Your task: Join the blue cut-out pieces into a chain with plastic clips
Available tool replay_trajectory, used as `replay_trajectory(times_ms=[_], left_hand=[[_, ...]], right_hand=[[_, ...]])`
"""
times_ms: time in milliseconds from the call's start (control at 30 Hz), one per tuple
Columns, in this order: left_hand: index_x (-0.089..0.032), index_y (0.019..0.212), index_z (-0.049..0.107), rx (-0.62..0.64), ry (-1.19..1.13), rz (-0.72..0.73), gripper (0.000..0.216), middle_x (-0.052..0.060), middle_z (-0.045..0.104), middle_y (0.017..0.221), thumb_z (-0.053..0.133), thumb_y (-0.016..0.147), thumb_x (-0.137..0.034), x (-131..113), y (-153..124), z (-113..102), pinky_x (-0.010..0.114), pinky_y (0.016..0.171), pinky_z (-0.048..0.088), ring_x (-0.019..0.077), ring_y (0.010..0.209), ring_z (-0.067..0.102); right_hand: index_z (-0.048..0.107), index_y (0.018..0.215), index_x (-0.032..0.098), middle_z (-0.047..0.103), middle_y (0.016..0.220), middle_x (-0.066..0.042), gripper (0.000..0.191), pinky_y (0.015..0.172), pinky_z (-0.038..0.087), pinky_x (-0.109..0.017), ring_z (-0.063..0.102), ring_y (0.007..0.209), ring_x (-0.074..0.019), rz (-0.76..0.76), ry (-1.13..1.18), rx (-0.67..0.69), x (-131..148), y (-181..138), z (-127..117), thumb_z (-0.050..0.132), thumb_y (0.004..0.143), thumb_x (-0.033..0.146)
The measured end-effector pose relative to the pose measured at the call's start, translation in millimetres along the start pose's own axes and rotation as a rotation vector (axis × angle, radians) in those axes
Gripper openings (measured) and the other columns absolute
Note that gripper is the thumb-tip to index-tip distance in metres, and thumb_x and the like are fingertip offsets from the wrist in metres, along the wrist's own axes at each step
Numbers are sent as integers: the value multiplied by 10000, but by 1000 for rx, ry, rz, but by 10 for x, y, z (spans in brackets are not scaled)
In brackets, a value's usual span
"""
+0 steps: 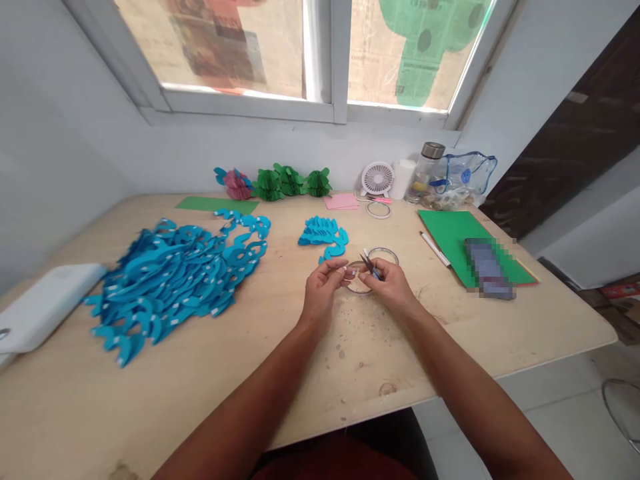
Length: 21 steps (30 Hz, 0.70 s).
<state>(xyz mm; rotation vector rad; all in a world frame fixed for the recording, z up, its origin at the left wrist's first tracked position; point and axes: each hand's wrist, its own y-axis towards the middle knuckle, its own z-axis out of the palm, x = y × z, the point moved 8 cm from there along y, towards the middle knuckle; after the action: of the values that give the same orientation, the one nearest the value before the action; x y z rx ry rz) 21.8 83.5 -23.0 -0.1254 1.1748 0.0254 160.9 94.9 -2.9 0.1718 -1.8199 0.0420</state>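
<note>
My left hand [323, 288] pinches the end of a strip of clear tape pulled from a tape roll [358, 277] lying on the wooden table [210, 373]. My right hand [393, 285] is closed round small scissors [371, 265], whose blades point up at the tape strip. A second tape ring [384, 253] lies just behind the right hand. A small stack of blue paper cut-outs [324, 237] sits a little beyond both hands.
A large heap of blue cut-outs [175, 277] covers the table's left. A white box [43, 303] lies at the left edge. Green paper [453, 233], a phone [487, 267] and a pen [434, 248] lie to the right. A fan [378, 179], a jar [425, 172] and paper flowers [280, 182] line the wall.
</note>
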Motion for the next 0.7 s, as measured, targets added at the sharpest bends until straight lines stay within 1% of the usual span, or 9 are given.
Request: replay_trajectory(times_ms=[167,467,600,700], left_hand=[[-152,880,660,-1,1,2,287,77,709,805,691,658,-330,2,-5,5,322,731,487,184,751,652],[-156,876,660,3,10,-3,283,79,710,809,686,660,-337,32,6,3,324,707,493,187,736,653],[-153,879,658,9,8,0,290,82,710,818,688,655,-335,27,4,10,314,695,489,183,732,651],[-153,866,658,4,8,0,284,78,709,803,693,648,-331,19,-4,12,302,687,485,177,723,651]], right_hand=[[637,818,149,583,677,9,251,553,359,-231,488,588,-110,-37,-4,24,7,2,32,591,728,379],[640,831,149,597,694,6,274,572,377,-237,503,606,-115,-42,9,33,-2,-2,44,593,728,399],[637,838,150,619,736,-6,254,615,401,-246,534,649,-127,-44,30,34,1,-5,44,590,733,376],[633,818,149,623,736,-9,211,639,411,-253,551,671,-137,-46,5,0,1,-4,6,589,734,338]])
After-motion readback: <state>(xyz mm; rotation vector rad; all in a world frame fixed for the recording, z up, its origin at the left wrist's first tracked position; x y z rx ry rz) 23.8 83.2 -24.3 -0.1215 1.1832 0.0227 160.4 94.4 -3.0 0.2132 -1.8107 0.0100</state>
